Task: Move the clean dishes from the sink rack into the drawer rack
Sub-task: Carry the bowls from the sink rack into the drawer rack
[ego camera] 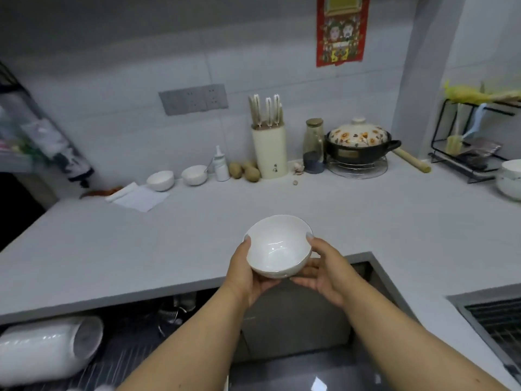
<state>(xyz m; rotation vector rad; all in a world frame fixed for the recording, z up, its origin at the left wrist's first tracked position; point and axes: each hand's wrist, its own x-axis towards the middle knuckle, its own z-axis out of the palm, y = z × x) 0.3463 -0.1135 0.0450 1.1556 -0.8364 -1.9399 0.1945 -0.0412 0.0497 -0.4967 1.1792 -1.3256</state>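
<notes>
A white bowl (pixel 277 246) is held in mid-air over the front edge of the grey counter (pixel 141 249), tilted slightly toward me. My left hand (pixel 248 275) cups its left side with the thumb on the rim. My right hand (pixel 324 272) grips its right side, thumb on the rim and fingers under the base. Below the counter at lower left, the open drawer rack (pixel 118 359) holds a row of white dishes (pixel 48 348) lying on their sides. At the far right edge, part of the sink rack grid (pixel 499 323) shows.
Along the back wall stand two small white bowls (pixel 160 180), a bottle (pixel 221 165), potatoes (pixel 245 172), a knife block (pixel 269 149), a glass jar (pixel 313 146) and a flowered clay pot (pixel 359 145) on a trivet. A large white bowl (pixel 510 179) sits at the right.
</notes>
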